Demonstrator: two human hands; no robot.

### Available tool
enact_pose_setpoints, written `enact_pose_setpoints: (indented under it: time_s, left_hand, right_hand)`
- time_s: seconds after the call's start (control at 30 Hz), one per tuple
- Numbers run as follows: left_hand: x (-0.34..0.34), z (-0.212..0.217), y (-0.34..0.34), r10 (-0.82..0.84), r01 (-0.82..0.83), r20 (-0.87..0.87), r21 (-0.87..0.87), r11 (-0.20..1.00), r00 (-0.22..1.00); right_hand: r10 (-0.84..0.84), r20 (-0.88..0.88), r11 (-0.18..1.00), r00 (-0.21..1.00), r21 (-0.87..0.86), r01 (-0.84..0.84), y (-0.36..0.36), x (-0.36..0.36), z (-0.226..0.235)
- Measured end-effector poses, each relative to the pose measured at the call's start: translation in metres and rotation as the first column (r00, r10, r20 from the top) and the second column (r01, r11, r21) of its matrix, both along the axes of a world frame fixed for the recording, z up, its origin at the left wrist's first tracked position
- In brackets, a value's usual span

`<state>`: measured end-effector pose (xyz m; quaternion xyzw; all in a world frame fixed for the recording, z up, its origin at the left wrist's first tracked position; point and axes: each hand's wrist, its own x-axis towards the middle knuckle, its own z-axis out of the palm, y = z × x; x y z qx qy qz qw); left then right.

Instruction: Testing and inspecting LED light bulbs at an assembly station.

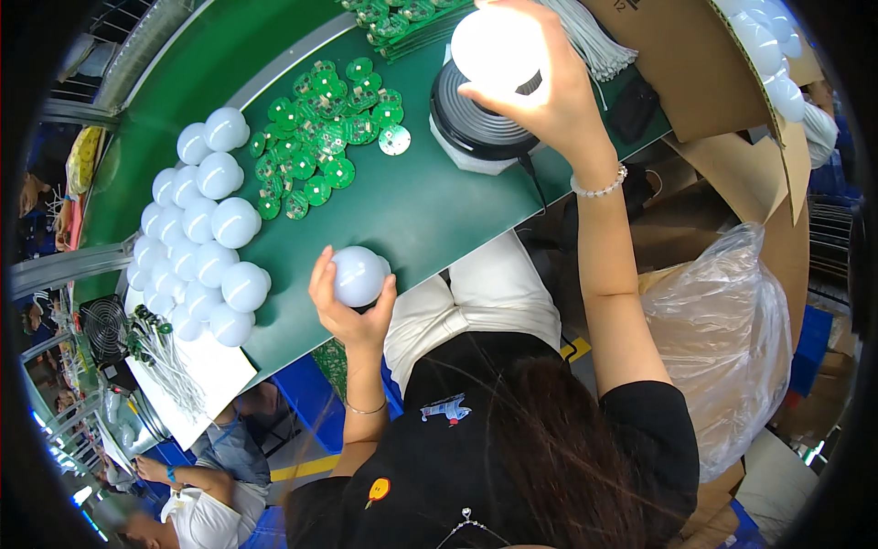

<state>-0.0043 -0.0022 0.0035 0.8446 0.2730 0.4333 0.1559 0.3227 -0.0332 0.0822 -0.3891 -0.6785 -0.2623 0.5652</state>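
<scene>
My left hand (347, 306) cups a white unlit bulb (357, 274) at the near edge of the green bench (402, 210). My right hand (549, 87) holds a second bulb (498, 46), glowing bright white, on top of a round black test socket (476, 123) with a white base. A pile of small round green circuit boards (320, 128) lies on the bench between the two hands. A cluster of several white bulbs (201, 229) rests at the left end of the bench.
A cardboard box (704, 64) with more white bulbs stands at the upper right, and a clear plastic bag (722, 339) sits below it. White wire bundles (590, 41) lie by the socket. Another person (201, 494) sits at the lower left near a small fan (102, 329).
</scene>
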Motion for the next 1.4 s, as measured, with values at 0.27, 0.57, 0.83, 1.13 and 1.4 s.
enact_pose_setpoints:
  time_s: [0.27, 0.57, 0.83, 1.13, 1.4]
  left_hand:
    - [-0.002, 0.000, 0.001, 0.001, -0.001, 0.012, -0.001, 1.000, 1.000]
    - [-0.001, 0.001, 0.002, -0.009, 0.009, 0.001, 0.011, 1.000, 1.000]
    - [-0.002, 0.000, 0.001, 0.005, -0.005, 0.002, -0.020, 1.000, 1.000]
    - [-0.003, 0.000, 0.001, 0.005, -0.005, -0.005, -0.011, 1.000, 1.000]
    - [-0.002, 0.001, 0.000, 0.000, 0.001, 0.001, -0.018, 1.000, 1.000]
  right_hand:
    - [-0.348, -0.106, 0.802, 0.931, -0.548, 0.238, -0.044, -0.038, 0.053]
    - [-0.444, 0.056, 0.746, 0.894, -0.529, 0.403, -0.060, -0.033, 0.028]
    - [-0.374, -0.099, 0.857, 0.922, -0.416, 0.303, -0.028, -0.046, 0.041]
    - [-0.185, -0.175, 0.957, 0.967, -0.255, 0.137, -0.021, -0.036, 0.035]
    - [-0.551, 0.031, 0.666, 0.834, -0.585, 0.462, -0.067, -0.028, 0.025]
